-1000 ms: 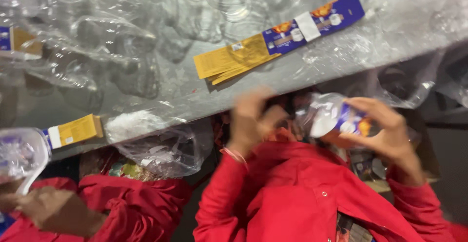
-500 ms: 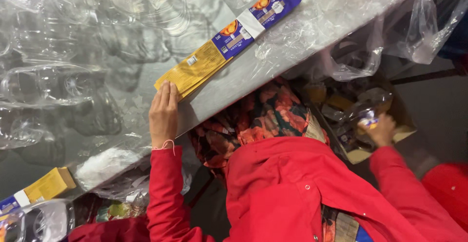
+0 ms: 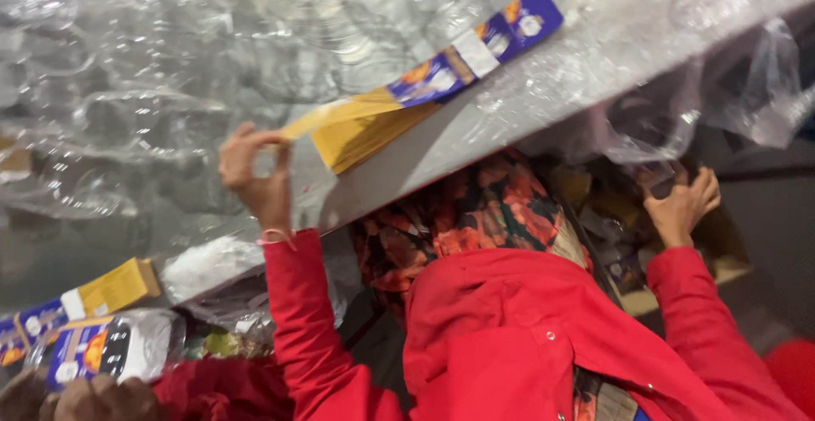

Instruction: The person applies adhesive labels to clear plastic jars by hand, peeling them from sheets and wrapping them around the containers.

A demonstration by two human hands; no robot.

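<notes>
Head view: left hand fingers pinch the yellow-and-purple label strip; right hand, fingers spread, reaches into a box.

— The counter: what is it made of?
— Grey, smooth, faintly sheened, under glossy clear plastic bottles and crinkled film.
— The strip in the left hand?
— A label band of thin printed sheet, glossy yellow and purple.
— The sleeves?
— Matt red cloth sleeves, over a floral woven fabric.

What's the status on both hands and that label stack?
Left hand pinching the top yellow label off the stack. Right hand down in the cardboard box, grip unclear. Clear bottles crowd the table.
</notes>
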